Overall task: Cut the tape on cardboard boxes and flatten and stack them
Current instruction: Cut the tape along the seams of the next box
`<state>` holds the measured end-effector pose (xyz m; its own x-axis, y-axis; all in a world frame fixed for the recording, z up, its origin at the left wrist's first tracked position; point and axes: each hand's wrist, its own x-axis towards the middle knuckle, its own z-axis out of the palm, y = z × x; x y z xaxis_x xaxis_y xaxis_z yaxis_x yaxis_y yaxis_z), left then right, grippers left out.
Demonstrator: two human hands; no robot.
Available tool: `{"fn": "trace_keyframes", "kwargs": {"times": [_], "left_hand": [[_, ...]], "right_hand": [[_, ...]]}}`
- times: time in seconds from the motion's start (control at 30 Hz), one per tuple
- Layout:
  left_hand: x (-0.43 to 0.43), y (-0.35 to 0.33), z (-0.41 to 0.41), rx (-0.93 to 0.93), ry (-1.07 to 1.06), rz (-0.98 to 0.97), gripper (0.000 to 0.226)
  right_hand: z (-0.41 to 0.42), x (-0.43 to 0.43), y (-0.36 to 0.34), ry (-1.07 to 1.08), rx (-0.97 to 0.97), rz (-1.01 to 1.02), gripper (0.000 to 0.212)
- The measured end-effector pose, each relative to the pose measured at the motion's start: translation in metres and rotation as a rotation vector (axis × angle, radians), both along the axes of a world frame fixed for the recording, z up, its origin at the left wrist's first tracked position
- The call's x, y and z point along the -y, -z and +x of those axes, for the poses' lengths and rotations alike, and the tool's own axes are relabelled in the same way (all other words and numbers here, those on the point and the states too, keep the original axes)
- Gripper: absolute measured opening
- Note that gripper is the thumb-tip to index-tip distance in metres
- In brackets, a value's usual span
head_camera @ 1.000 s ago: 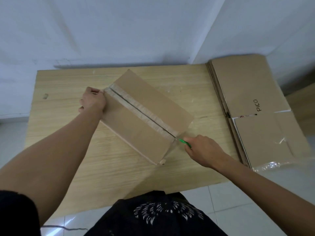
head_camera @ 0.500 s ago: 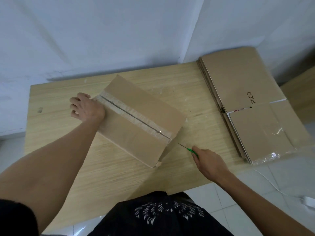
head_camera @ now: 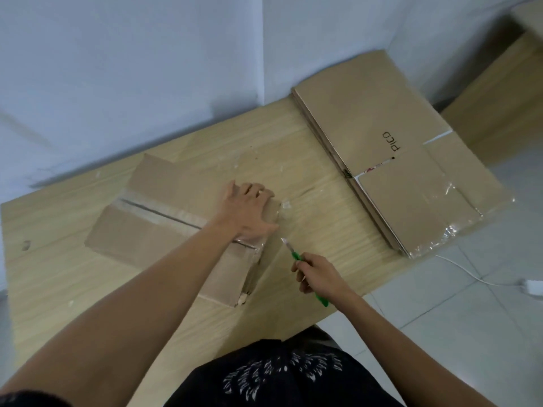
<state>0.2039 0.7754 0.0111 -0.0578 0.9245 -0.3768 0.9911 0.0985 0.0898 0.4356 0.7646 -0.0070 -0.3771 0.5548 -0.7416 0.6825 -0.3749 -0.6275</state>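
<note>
Pale walls (head_camera: 117, 69) meet in a corner behind the light wooden table (head_camera: 305, 160) where I work. The cardboard box (head_camera: 141, 239) lies slantwise on the table in front of me, its top seam showing as a dark slit with clear tape (head_camera: 164, 214) running along both sides of it. My left hand (head_camera: 249, 212) rests palm down on the right end of the box top, fingers (head_camera: 258, 190) stretched out and a little apart, reaching toward the far edge, thumb lying along the near side. My right hand (head_camera: 320, 274) is curled tight round the green handle of a utility knife (head_camera: 296, 256). Its thin blade points up and to the left, just beside the right end of the box and just below my left thumb; whether the tip touches the cardboard I cannot tell. At the right end of the table sits the stack of flattened boxes (head_camera: 390, 183), the top sheet printed PICO, loose clear tape shining at its near edge. A white cable (head_camera: 470, 274) runs across the tiled floor (head_camera: 440, 318) to the right.
</note>
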Motion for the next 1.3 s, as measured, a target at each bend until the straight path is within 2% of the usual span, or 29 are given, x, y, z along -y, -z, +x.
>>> {"fn": "trace_keyframes", "kwargs": {"times": [0.17, 0.3, 0.47, 0.57, 0.7, 0.93, 1.3], "left_hand": [[0.015, 0.005, -0.027, -0.161, -0.061, 0.041, 0.079], [0.028, 0.006, -0.045, -0.172, -0.225, 0.051, 0.08], [0.042, 0.014, -0.044, -0.07, -0.404, 0.173, 0.067], [0.05, 0.017, -0.038, 0.02, -0.447, 0.238, 0.072], [0.051, 0.016, -0.037, 0.048, -0.46, 0.238, 0.073], [0.052, 0.012, -0.039, 0.052, -0.454, 0.195, 0.08], [0.051, 0.014, -0.039, 0.047, -0.463, 0.19, 0.081]], "right_hand": [[-0.012, -0.003, -0.006, -0.033, -0.109, 0.013, 0.031], [-0.03, -0.008, -0.011, -0.095, -0.141, 0.032, 0.024], [-0.061, -0.016, -0.027, -0.234, -0.163, 0.088, 0.025], [-0.075, -0.019, -0.032, -0.308, -0.139, 0.108, 0.025], [-0.079, -0.018, -0.029, -0.395, -0.093, 0.125, 0.026], [-0.078, -0.016, -0.025, -0.367, -0.131, 0.136, 0.029], [-0.081, -0.019, -0.031, -0.488, -0.124, 0.177, 0.029]]}}
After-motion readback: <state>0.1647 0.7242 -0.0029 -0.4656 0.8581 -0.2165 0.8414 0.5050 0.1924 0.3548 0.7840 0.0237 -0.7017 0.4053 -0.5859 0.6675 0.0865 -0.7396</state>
